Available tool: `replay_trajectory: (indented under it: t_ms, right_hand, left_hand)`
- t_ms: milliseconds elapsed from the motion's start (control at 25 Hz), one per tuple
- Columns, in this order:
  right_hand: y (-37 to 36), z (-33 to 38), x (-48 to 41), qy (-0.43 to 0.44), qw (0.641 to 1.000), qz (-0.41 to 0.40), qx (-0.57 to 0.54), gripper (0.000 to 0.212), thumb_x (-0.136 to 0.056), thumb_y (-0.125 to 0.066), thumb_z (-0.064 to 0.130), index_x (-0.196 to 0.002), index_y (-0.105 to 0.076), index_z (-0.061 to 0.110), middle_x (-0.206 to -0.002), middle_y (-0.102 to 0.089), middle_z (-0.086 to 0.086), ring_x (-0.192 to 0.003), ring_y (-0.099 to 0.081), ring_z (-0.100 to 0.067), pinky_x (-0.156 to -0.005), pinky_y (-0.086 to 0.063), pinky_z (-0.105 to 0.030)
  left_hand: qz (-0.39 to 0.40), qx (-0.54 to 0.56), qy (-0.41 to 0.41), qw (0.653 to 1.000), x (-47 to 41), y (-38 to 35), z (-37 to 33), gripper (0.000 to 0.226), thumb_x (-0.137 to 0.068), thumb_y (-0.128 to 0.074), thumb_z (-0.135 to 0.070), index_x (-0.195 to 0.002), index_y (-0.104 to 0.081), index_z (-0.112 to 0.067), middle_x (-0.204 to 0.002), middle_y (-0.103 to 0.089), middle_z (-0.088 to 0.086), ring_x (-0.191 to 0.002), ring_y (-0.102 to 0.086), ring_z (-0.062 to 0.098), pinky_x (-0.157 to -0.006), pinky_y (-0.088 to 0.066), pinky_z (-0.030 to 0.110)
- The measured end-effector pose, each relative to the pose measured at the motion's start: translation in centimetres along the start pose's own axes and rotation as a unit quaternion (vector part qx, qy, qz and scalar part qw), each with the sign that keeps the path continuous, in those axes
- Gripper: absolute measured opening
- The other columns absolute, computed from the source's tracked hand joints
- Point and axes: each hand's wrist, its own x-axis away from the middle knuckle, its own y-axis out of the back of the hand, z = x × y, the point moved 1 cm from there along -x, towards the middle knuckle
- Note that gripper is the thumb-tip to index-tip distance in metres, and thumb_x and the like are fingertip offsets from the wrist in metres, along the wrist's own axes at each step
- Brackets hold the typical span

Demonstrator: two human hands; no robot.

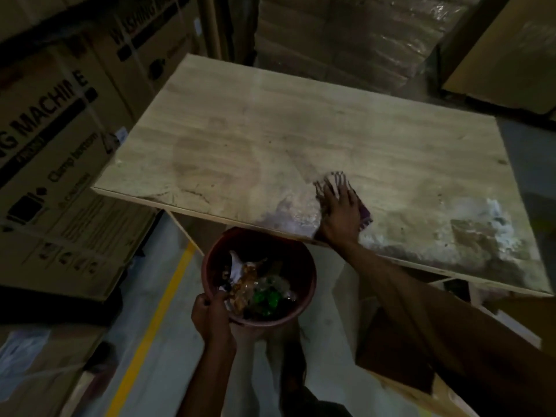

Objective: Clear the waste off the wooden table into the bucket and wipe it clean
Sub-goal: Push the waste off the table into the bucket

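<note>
The wooden table [301,130] fills the middle of the head view. My right hand [340,212] lies flat with spread fingers on a purple cloth [364,213] near the table's front edge. White powdery waste [296,213] lies just left of that hand at the edge, and more white residue [481,230] smears the table's right front part. My left hand [212,314] grips the near rim of a reddish bucket [304,266], held below the table's edge. Inside the bucket lie wrappers and green bits [264,293].
Large cardboard boxes [51,164] printed "washing machine" stand close on the left. A yellow floor line [156,320] runs along the pale floor. Wrapped stacks [346,34] rise behind the table. An open brown carton [421,341] sits under the table's right side.
</note>
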Motion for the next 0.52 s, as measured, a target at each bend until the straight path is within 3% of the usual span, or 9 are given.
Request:
replay_trajectory:
  t_ms: [120, 200, 240, 320, 400, 520]
  right_hand:
    - [-1.8, 3.2, -1.0, 0.040, 0.999, -0.004, -0.027, 0.060, -0.089, -0.042, 0.019, -0.147, -0.055, 0.010, -0.163, -0.035, -0.021, -0.153, -0.031, -0.037, -0.124, -0.028, -0.044]
    - [-2.6, 6.7, -0.6, 0.098, 0.992, 0.022, -0.081, 0.051, -0.098, -0.042, 0.026, -0.145, -0.058, 0.014, -0.160, -0.042, -0.017, -0.149, -0.038, -0.036, -0.123, -0.031, -0.046]
    - [-3.0, 8.8, 0.3, 0.170, 0.977, 0.037, -0.126, 0.045, -0.101, -0.046, 0.024, -0.142, -0.060, 0.014, -0.158, -0.045, -0.016, -0.148, -0.040, -0.035, -0.123, -0.031, -0.047]
    - [-3.9, 13.6, 2.9, 0.294, 0.917, 0.097, -0.252, 0.044, -0.092, -0.054, 0.002, -0.134, -0.067, 0.010, -0.155, -0.050, -0.015, -0.148, -0.041, -0.031, -0.122, -0.032, -0.049]
    - [-3.7, 16.9, 3.7, 0.289, 0.881, 0.127, -0.354, 0.049, -0.082, -0.054, -0.005, -0.126, -0.071, 0.006, -0.149, -0.055, -0.018, -0.143, -0.048, -0.028, -0.117, -0.040, -0.052]
    - [-3.6, 16.6, -0.9, 0.220, 0.912, 0.063, -0.339, 0.042, -0.096, -0.052, 0.008, -0.135, -0.066, 0.010, -0.148, -0.057, -0.011, -0.138, -0.053, -0.027, -0.114, -0.043, -0.044]
  left_hand:
    - [-0.028, 0.024, 0.004, 0.999, -0.1, -0.8, -1.2, 0.024, -0.081, -0.073, -0.004, -0.076, -0.050, -0.009, -0.074, -0.043, 0.011, -0.070, -0.043, 0.020, -0.062, -0.032, 0.038]
    - [-0.037, 0.044, -0.004, 0.998, -0.6, -0.9, -2.5, 0.022, -0.081, -0.071, -0.002, -0.075, -0.051, -0.009, -0.072, -0.045, 0.011, -0.068, -0.044, 0.020, -0.062, -0.033, 0.036]
    - [-0.042, 0.049, -0.005, 0.998, -1.0, -0.9, -3.1, 0.025, -0.081, -0.069, -0.001, -0.071, -0.048, -0.009, -0.068, -0.044, 0.011, -0.065, -0.044, 0.019, -0.061, -0.033, 0.035]
    - [-0.051, 0.052, -0.004, 0.997, -2.0, -0.6, -4.5, 0.033, -0.077, -0.070, -0.002, -0.064, -0.043, -0.014, -0.063, -0.043, 0.007, -0.061, -0.043, 0.019, -0.059, -0.034, 0.033]
    - [-0.065, 0.051, -0.004, 0.997, -3.4, 0.1, -5.4, 0.027, -0.065, -0.071, -0.016, -0.062, -0.044, -0.016, -0.064, -0.046, 0.013, -0.064, -0.045, 0.021, -0.062, -0.038, 0.038]
    - [-0.104, 0.064, -0.011, 0.992, -5.2, 1.4, -7.1, 0.025, -0.060, -0.066, -0.021, -0.063, -0.042, -0.013, -0.065, -0.041, 0.012, -0.065, -0.040, 0.020, -0.060, -0.033, 0.040]
